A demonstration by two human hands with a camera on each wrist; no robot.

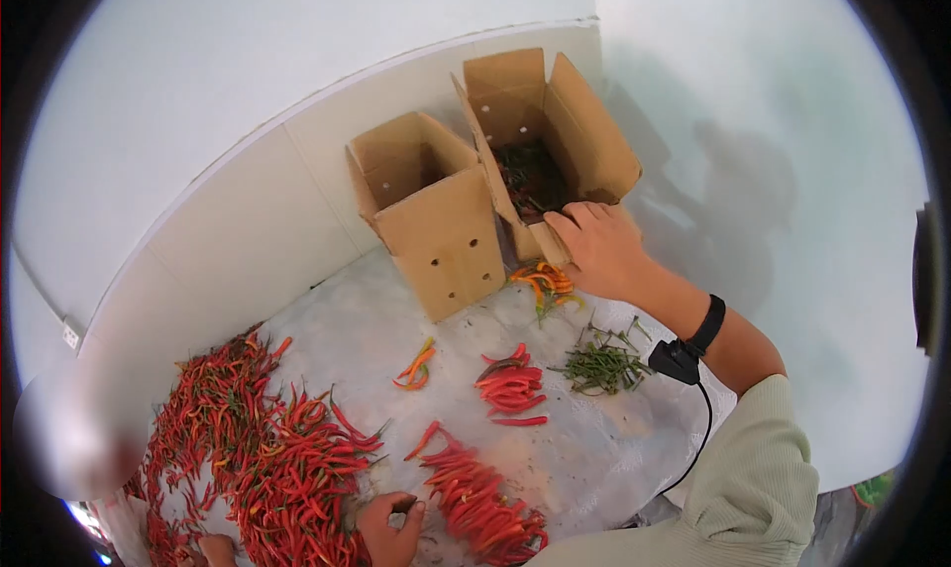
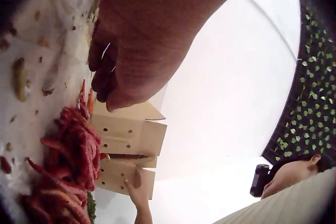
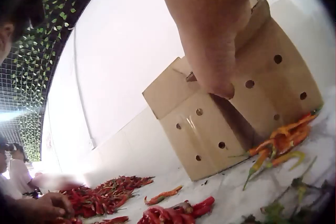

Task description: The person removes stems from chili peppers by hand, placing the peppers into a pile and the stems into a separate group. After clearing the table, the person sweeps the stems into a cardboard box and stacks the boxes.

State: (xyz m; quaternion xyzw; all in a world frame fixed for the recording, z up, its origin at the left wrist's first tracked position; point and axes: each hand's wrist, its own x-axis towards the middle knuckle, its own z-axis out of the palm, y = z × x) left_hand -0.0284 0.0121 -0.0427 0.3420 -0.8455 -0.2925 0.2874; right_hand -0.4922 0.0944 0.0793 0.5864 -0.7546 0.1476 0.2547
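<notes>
My right hand (image 1: 602,248) grips the near edge of the taller cardboard box (image 1: 596,136), fingers over the rim and thumb outside, as the right wrist view also shows. Dark green stems and some red bits (image 1: 530,176) lie inside that box. My left hand (image 1: 388,529) hovers low between the big pile of red chilies with green stems (image 1: 297,478) and a heap of stemless red chilies (image 1: 475,498). Its fingers are loosely bent with nothing seen between them in the left wrist view.
A second open cardboard box (image 1: 441,235) stands beside the first. On the plastic sheet lie orange chilies (image 1: 543,282), a few more orange ones (image 1: 416,367), a small red chili heap (image 1: 510,381) and green stems (image 1: 602,367). Another person's hand (image 1: 216,549) is at the left pile.
</notes>
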